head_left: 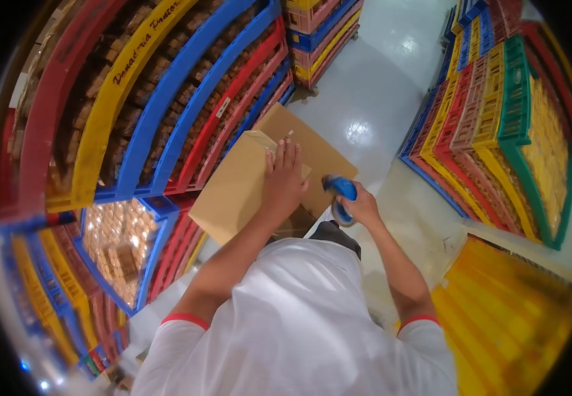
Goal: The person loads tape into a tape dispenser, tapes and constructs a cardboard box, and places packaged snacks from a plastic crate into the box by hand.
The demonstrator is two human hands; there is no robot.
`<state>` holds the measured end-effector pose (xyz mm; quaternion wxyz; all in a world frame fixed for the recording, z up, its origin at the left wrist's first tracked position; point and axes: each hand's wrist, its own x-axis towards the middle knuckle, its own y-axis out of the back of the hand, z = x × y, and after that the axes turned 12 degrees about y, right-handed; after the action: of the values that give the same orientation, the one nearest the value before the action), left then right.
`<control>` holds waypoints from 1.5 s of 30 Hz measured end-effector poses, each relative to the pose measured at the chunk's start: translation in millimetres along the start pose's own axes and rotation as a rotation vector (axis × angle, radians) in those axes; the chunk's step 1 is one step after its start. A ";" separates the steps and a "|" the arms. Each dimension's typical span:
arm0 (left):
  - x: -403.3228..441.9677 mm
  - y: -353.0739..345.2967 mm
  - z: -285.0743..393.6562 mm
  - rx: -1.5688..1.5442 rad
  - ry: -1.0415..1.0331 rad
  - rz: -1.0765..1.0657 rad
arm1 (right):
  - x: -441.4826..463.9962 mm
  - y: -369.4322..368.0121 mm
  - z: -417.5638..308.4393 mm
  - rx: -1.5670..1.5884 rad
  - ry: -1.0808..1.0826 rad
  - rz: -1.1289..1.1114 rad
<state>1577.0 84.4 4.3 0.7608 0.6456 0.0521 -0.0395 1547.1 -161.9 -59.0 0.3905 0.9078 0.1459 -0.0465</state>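
A brown cardboard box (230, 188) stands in front of me, in the middle of the head view. My left hand (286, 175) lies flat on its top, fingers stretched out together and pointing away from me. Near the fingertips a bit of clear, shiny tape (263, 140) shows on the cardboard. Off the right side of the box, my right hand (361, 205) is closed around a blue tape dispenser (346, 189). The dispenser's far end is close to the box's edge; whether it touches cannot be made out.
Stacked coloured crates (187, 119) full of small packed goods rise on the left. More crate stacks stand on the right (477, 125) and at the back (319, 39). A yellow slatted surface (504, 317) lies at lower right. Shiny grey floor (378, 86) runs between the stacks.
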 end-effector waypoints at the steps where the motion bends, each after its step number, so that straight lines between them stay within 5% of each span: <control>1: 0.5 -0.1 3.9 0.018 0.001 -0.003 | 2.6 -23.0 23.5 0.358 -0.166 0.080; 2: 0.0 2.2 8.2 0.035 0.001 -0.008 | 0.2 -29.4 18.9 0.361 -0.174 0.078; 4: -0.6 5.1 8.9 0.055 0.001 -0.027 | -0.8 -49.2 -18.7 1.250 -0.337 0.430; 6: 0.3 11.2 9.8 0.080 0.000 -0.039 | 17.9 -51.8 -35.4 1.334 -0.306 0.472; 8: -2.0 16.4 11.8 0.158 0.009 -0.087 | 51.8 -47.5 -36.3 1.155 -0.177 0.369; 12: -11.0 8.9 10.2 0.154 -0.010 -0.074 | 135.9 -13.6 -47.3 0.996 -0.177 -0.251; 15: -8.6 4.1 6.8 0.097 -0.024 0.027 | 178.2 -56.2 -73.0 1.070 -0.129 -0.170; 18: -3.6 24.5 -12.0 -0.037 -0.030 -0.115 | 202.4 -52.4 -96.9 0.875 -0.116 -0.049; 19: 1.4 31.0 -26.3 -0.253 0.030 0.023 | 201.1 -46.9 -100.4 0.867 -0.105 -0.064; 21: 16.2 33.3 -79.7 -0.467 0.207 0.247 | 174.2 -6.8 -123.1 0.751 0.178 0.410; 23: 18.0 27.9 -121.5 -0.461 0.339 0.311 | 122.5 36.9 -164.0 0.606 0.225 0.453; 25: 20.7 31.6 -134.0 -0.307 0.506 -0.078 | 79.0 31.1 -163.9 0.287 0.516 0.353; 27: 17.8 19.9 -133.6 -0.321 0.477 -0.012 | 48.0 12.4 -144.7 -0.005 0.858 0.229; 31: 5.0 7.5 -142.2 -0.213 0.334 0.091 | 96.4 -23.2 -176.3 0.053 0.840 0.290; 34: 12.4 25.3 -134.0 -0.363 0.456 0.002 | 162.2 -42.8 -236.7 0.181 0.902 0.378; 36: 9.1 19.0 -137.2 -0.298 0.478 -0.040 | 182.5 -47.8 -250.2 0.213 0.708 0.330; 39: 13.5 17.6 -127.8 -0.398 0.328 0.226 | 170.0 -21.7 -199.3 0.411 0.549 0.214; 40: 19.8 27.8 -126.4 -0.339 0.028 0.311 | 162.1 -8.4 -169.1 0.487 0.338 0.093; 42: 28.7 35.9 -121.2 -0.282 -0.259 0.382 | 142.2 18.7 -109.5 0.688 0.007 -0.155; 44: 40.7 37.1 -113.1 -0.488 0.113 0.049 | 132.4 17.8 -87.2 0.830 -0.125 -0.261; 45: 45.8 35.2 -111.3 -0.481 0.101 0.041 | 132.8 9.8 -84.0 0.930 -0.182 -0.260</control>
<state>1623.7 200.2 14.8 0.8897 0.4481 0.0849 0.0217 1674.2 -77.2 -20.5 -0.0542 0.9525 0.1869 -0.2342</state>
